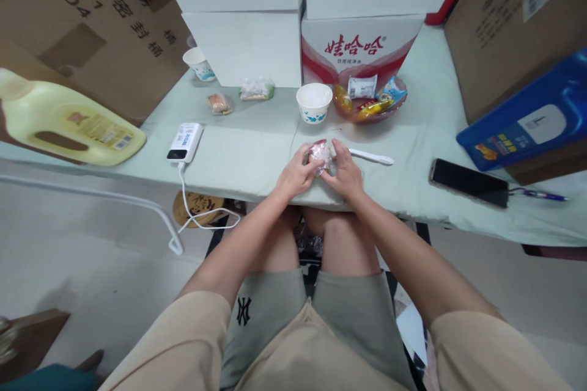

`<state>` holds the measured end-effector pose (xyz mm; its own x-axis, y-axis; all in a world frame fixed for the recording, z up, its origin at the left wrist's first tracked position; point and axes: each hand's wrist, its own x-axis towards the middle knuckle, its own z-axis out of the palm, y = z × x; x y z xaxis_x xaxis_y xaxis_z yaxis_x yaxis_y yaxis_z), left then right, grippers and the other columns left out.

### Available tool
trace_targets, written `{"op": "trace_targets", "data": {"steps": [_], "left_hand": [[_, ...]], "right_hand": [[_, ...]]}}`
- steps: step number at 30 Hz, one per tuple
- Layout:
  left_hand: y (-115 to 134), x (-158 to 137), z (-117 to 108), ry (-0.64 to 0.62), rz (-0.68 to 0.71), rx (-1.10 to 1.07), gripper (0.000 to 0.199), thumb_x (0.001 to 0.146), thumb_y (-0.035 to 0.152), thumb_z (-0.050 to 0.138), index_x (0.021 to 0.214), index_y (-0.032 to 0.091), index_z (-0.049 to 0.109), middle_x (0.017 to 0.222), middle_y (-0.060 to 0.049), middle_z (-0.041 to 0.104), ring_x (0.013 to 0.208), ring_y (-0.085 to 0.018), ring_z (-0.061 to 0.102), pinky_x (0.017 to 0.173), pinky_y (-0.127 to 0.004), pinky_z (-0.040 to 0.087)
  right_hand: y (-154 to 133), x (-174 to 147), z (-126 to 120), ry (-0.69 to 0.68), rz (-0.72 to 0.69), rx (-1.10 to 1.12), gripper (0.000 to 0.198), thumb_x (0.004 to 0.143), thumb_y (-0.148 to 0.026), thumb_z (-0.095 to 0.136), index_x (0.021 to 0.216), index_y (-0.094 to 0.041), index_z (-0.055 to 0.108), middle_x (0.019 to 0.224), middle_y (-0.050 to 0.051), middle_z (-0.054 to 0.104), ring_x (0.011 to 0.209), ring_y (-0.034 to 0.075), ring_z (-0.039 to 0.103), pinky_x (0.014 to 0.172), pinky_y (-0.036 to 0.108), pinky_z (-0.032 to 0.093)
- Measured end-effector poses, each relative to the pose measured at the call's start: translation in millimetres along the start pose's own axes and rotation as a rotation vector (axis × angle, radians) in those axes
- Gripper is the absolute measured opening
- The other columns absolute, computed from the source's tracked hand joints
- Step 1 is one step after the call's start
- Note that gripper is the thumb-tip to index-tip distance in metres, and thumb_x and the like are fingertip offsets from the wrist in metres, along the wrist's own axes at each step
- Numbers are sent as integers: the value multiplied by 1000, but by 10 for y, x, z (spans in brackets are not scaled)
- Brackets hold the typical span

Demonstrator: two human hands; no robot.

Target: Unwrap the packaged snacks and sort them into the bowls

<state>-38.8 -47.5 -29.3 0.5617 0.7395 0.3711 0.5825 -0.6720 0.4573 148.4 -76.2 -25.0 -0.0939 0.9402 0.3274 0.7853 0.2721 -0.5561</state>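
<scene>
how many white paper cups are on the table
2: one cup stands just left of the snack bowl; the other cup is between the brown carton and white box. Others may be hidden behind the boxes.

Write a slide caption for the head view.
Left hand and right hand hold a small, crinkled clear-plastic packet over pale green cloth, near a round white blue-printed cup.

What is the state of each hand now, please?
Left hand: holding the small clear plastic packet with some red.
Right hand: at the packet's other side; whether its grip is closed cannot be told.
</scene>
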Motion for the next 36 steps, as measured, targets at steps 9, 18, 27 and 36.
{"op": "trace_targets", "data": {"steps": [9, 18, 27, 36], "left_hand": [[-29, 16, 6, -1, 51, 1, 58, 87, 14, 51, 145, 21, 47, 157, -10, 44, 150, -26, 34, 125, -50, 31], [8, -10, 18, 60, -95, 21, 42, 88, 17, 55, 129, 22, 62, 153, -12, 46, 144, -29, 40, 117, -50, 39], [-34, 202, -104, 51, -338, -340, 25, 91, 37, 58, 104, 19, 69, 97, -6, 67, 90, -19, 63, 89, -36, 54], [-12, 60, 135, 285, -422, -300, 28, 85, 21, 64, 113, 21, 67, 113, -9, 55, 91, -17, 61, 86, -33, 56]], "right_hand": [[-96, -22, -17, -43, -122, -163, 43, 89, -28, 52, 128, -18, 65, 142, 14, 59, 123, 31, 54, 103, 45, 40], [-46, -84, -30, -100, -177, -196, 44, 90, -24, 50, 132, -18, 62, 145, 14, 57, 120, 29, 56, 95, 40, 41], [-111, -78, -26, -80, -102, -312, 43, 98, -26, 46, 138, -28, 61, 114, 10, 69, 100, 25, 59, 86, 37, 39], [-97, -74, -34, -70, -137, -203, 47, 93, -18, 45, 139, -20, 56, 124, 12, 68, 109, 26, 59, 93, 37, 40]]}}
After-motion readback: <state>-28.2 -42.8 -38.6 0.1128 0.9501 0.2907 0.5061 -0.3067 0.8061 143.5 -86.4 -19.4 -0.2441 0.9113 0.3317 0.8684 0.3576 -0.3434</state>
